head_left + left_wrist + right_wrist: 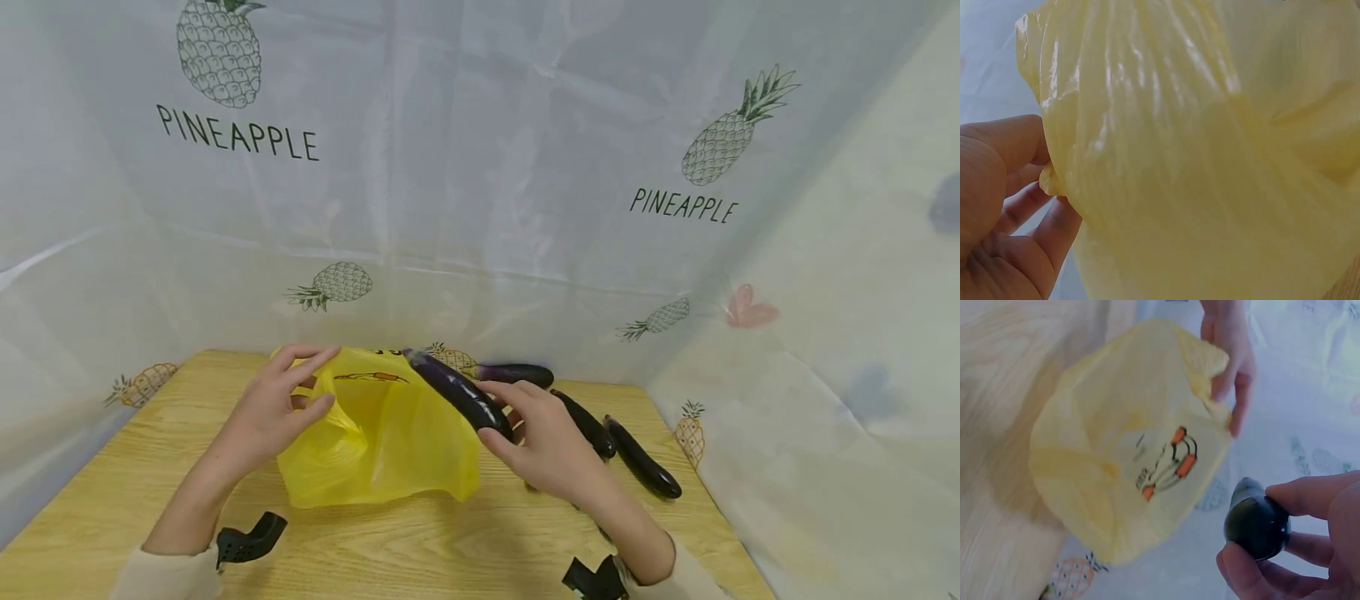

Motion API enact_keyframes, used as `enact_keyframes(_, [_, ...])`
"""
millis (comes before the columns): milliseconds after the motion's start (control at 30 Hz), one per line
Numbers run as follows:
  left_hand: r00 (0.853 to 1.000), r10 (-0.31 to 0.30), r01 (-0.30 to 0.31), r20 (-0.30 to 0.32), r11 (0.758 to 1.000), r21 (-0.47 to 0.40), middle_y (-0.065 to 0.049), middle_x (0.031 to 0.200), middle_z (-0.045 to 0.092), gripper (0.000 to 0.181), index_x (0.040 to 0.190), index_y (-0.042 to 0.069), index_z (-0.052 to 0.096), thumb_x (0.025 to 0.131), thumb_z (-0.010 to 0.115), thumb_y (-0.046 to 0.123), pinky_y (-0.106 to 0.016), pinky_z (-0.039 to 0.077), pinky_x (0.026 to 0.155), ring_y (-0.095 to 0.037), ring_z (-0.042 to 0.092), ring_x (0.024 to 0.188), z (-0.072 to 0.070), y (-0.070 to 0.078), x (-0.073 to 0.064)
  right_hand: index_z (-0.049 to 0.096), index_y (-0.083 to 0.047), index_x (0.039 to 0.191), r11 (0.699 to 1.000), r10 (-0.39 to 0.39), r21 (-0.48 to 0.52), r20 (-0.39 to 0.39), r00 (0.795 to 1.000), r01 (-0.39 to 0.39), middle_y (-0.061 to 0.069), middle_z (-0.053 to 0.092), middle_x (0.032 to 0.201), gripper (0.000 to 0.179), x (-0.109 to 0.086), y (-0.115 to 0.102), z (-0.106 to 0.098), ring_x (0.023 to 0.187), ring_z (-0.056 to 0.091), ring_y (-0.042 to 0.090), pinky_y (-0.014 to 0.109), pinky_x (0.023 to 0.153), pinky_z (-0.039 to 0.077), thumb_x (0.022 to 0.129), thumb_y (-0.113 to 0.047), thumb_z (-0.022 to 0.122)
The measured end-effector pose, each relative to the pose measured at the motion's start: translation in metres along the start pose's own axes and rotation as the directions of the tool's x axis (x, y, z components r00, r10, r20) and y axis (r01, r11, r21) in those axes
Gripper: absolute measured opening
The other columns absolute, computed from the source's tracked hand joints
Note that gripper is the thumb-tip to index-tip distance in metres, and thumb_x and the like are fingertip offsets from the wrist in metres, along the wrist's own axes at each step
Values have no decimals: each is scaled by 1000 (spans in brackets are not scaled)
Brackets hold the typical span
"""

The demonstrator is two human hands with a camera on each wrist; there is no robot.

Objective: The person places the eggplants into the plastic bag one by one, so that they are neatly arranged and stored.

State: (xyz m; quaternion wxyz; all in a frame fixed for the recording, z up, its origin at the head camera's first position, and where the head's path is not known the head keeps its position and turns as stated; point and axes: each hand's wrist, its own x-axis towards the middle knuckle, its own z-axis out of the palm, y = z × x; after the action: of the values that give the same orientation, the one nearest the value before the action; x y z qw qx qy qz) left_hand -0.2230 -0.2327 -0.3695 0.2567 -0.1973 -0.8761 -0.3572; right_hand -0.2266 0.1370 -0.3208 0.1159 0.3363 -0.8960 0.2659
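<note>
Lower left of the frame: a left hand (266,417) pinches the edge of an open yellow bag (427,467). Lower centre: the right hand (551,437) grips an eggplant (459,390) by its thick end, the narrow end beside the bag's rim. More eggplants (642,460) lie lower right on the bench (360,554).

I see a yellow bag (423,458) with orange and black print, glossy purple-black eggplants (457,390), a yellowish wood-grained worktop (352,550), whitish sheeting (480,183) patterned with pineapples.
</note>
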Motion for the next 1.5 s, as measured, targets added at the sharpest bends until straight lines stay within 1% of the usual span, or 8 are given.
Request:
enact_keyframes(133, [1000,-20,20,6,1000,-24,-14,146,50,68,157,5,53,94,76,-3,-25,60,77,-27,60,102,3,1,-1,63,-21,149,999,28,-30,34,999,-27,-2,68,129,53,2,-8,15,78,59,5,24,66,54,98,-26,78])
enact_keyframes(333, [1000,-30,30,4,999,-23,-14,147,48,69,159,7,50,95,76,-1,-36,63,82,-31,63,111,6,4,1,65,-19,147,998,48,-45,94,994,-44,0,68,122,50,9,-13,34,72,53,8,25,62,50,99,-27,77])
enact_keyframes(500, [1000,-12,12,1,1000,-12,-14,147,47,70,159,6,49,95,76,-2,-39,63,82,-32,64,111,6,4,1,65,-18,146,996,62,-71,114,992,-54,3,68,120,49,23,-22,55,78,55,10,26,64,49,99,-29,76])
enact_keyframes(667, [1000,-14,14,8,1000,0,-15,147,47,72,160,7,48,94,76,-2,-40,63,82,-32,66,106,6,4,-1,67,-15,144,988,101,-126,104,989,-88,8,68,120,47,38,-24,81,85,60,15,27,68,52,100,-29,76])
enact_keyframes(833, [1000,2,-3,16,1000,16,-15,148,46,73,161,9,48,94,76,-2,-38,63,80,-30,68,103,8,4,-1,67,-11,143,979,146,-153,83,986,-132,12,68,115,47,50,-17,107,77,59,16,26,64,51,99,-25,75])
enact_keyframes(1167, [1000,21,-21,23,999,27,-14,151,45,73,161,12,48,95,77,1,-33,63,79,-31,68,106,12,4,0,70,-4,136,959,112,-261,-4,994,-109,16,70,109,43,63,0,148,85,68,25,32,70,60,97,-20,79])
enact_keyframes(1333, [998,57,-57,11,998,38,-14,150,47,71,159,8,51,94,78,-1,-32,62,80,-26,65,107,15,3,1,71,-5,135,964,144,-224,-17,989,-144,17,71,111,42,69,0,162,89,70,27,33,72,62,96,-19,80])
enact_keyframes(1500, [999,44,-44,24,999,26,-14,150,46,72,160,10,50,94,77,-1,-31,62,77,-31,67,108,15,5,2,69,-6,138,964,201,-167,-52,978,-207,18,70,117,44,76,7,172,97,70,30,38,81,62,97,-19,78])
